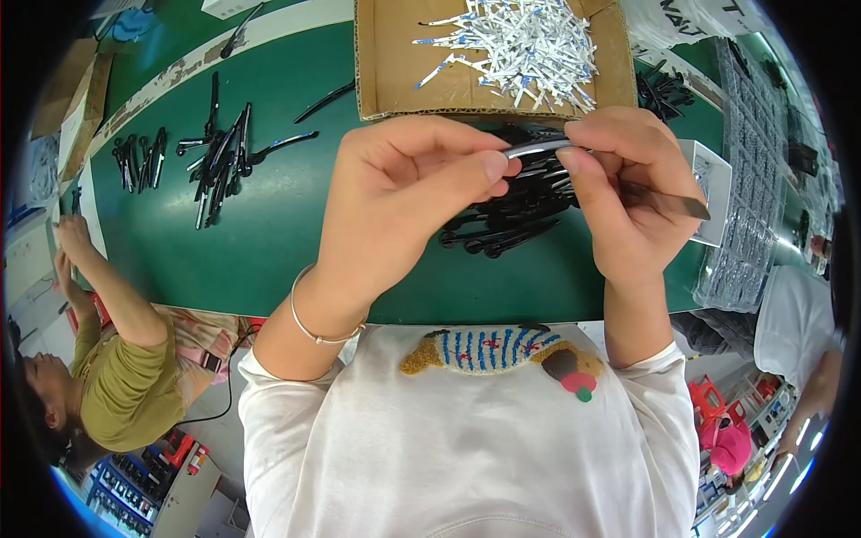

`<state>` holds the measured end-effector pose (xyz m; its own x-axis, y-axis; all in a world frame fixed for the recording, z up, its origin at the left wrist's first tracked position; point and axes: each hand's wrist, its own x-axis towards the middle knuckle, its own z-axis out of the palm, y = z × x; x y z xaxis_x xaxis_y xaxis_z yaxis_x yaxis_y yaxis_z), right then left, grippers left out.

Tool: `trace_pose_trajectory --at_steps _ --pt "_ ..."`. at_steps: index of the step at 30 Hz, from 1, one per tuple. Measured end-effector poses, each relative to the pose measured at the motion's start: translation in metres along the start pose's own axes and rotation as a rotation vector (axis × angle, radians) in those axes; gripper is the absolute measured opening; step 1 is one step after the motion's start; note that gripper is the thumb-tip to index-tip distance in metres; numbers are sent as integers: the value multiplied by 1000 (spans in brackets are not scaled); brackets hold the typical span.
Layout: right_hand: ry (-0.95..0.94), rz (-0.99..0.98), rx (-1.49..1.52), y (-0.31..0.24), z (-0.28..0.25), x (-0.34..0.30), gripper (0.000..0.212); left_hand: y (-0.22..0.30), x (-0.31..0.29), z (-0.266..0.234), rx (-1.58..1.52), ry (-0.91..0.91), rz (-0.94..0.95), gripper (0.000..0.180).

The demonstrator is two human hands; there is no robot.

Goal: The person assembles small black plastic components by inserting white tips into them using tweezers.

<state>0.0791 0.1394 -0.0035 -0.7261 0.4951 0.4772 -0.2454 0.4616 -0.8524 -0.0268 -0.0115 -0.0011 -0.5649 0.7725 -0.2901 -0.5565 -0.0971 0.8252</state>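
Between both hands, above the table, is a slim curved black strip with a pale, shiny face. My left hand pinches its left end between thumb and forefinger. At the other end, the thumb and forefinger of my right hand close on it. A flat metal tool, perhaps tweezers, is tucked in my right palm and sticks out to the right; its front part is hidden by the fingers. Just below and behind the strip lies a heap of similar black pieces, partly covered by my hands.
A cardboard tray with many white-and-blue slips stands at the far side. More black pieces lie on the green table to the left. At right are a white box and stacked clear trays. A co-worker sits left.
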Motion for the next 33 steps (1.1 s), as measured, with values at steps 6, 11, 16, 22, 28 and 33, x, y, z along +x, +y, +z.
trace_pose_trajectory --at_steps 6,11,16,22,28,33 --pt "-73 41 107 3 -5 0 24 -2 -2 0 144 -68 88 12" --pt "-107 373 492 -3 -8 0 28 -9 -9 2 153 -58 240 14" --pt "-137 531 663 -3 -10 1 22 -10 -8 3 262 -42 331 15" --pt "-121 519 779 -5 -12 4 16 -9 -9 4 359 -22 407 16" --pt "-171 645 961 -4 -10 5 16 -7 -11 4 282 -35 369 17" --pt "10 476 774 -17 -1 4 15 -7 -14 7 283 -3 407 17"
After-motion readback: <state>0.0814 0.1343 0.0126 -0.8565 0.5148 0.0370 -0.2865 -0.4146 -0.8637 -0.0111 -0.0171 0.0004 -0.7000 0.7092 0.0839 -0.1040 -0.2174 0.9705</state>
